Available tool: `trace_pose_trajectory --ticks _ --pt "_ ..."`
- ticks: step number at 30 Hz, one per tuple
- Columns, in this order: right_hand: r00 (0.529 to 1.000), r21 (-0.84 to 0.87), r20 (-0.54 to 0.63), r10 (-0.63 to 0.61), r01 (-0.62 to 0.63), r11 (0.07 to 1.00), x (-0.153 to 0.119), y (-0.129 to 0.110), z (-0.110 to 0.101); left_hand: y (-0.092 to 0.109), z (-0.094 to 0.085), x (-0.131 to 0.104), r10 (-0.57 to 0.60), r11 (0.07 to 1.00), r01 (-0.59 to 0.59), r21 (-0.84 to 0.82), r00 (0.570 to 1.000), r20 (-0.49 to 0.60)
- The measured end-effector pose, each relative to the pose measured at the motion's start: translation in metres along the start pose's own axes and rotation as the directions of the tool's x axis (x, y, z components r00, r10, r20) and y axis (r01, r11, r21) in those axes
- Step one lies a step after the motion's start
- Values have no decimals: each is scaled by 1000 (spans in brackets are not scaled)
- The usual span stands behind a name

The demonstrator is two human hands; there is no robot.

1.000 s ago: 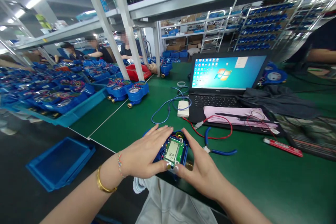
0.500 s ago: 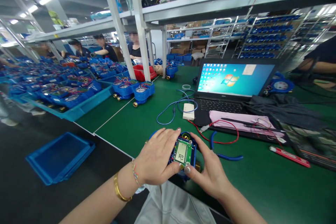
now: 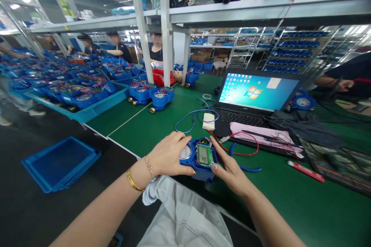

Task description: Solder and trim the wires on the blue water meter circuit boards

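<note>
Steadying an open blue meter, display lit, both hands on it

Blue meter (image 3: 205, 174) at the near edge of the green tabletop (image 3: 290, 197), in front of the laptop (image 3: 255, 92). Cannot tell how much of its weight the surface takes.

Progress, as judged: green circuit board (image 3: 211, 154) appears seated in its compartment, and the screen (image 3: 203, 155) shows dark characters, so the electronics seem powered. No cover lies over the board; closing up looks undone. Whether any wiring or checking remains, cannot tell.

Grip: left hand (image 3: 169, 154) clasped on the dial end, palm down, thumb along the near side. Right hand (image 3: 233, 171) clasped on the other end, thumb at the board's near corner. Meter held between the two.

Looks: glossy blue housing, two parts side by side. Round pale dial (image 3: 185, 152) partly under the left fingers; beside it the board, with a dark round part (image 3: 203, 141) at the far end. Characters turned sideways, too small to read surely.

Nearby: blue-handled pliers (image 3: 251, 169) just beyond the right hand, red cable (image 3: 253, 153) beyond them.
</note>
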State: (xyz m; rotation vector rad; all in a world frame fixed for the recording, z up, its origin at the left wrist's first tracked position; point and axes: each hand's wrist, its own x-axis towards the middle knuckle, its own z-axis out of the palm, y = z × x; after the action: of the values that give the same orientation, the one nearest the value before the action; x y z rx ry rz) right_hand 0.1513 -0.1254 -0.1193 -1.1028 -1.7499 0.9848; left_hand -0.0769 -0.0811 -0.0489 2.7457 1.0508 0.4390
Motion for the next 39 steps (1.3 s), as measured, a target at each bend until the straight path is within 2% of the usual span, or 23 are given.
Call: trace_pose_trajectory --ticks 3,8,13,19,21,25,28,32,36,39 --pt "1000 28 5 6 -7 1000 1 -1 4 6 3 -8 -82 997 82 14 996 -47" --pt "999 -26 -41 26 -28 999 3 -9 14 16 9 -26 -209 978 210 -8 967 -148" --pt "998 -12 -37 50 -50 999 10 -10 20 14 13 -44 -248 968 236 -83 947 -204" --pt "1000 20 -6 27 -26 999 33 -5 20 10 18 -60 -315 942 275 -193 923 -220" --pt "999 18 -29 33 -32 999 39 -6 22 10 22 -63 -346 929 298 -218 908 -235" --pt "984 1 -164 71 -72 997 37 -10 32 10 29 -68 -395 905 320 -281 876 -275" --pt "967 -149 -243 69 -108 983 31 -15 41 10 37 -70 -417 886 314 -341 861 -291" --pt "955 -517 -295 34 -190 834 34 -24 48 12 46 -71 -429 881 320 -349 852 -301" --pt "954 -722 -225 -196 -28 691 42 -27 49 13 50 -69 -439 885 333 -326 830 -344" --pt "956 -782 -144 -255 48 621 44 -23 45 14 51 -67 -426 894 320 -314 825 -370"
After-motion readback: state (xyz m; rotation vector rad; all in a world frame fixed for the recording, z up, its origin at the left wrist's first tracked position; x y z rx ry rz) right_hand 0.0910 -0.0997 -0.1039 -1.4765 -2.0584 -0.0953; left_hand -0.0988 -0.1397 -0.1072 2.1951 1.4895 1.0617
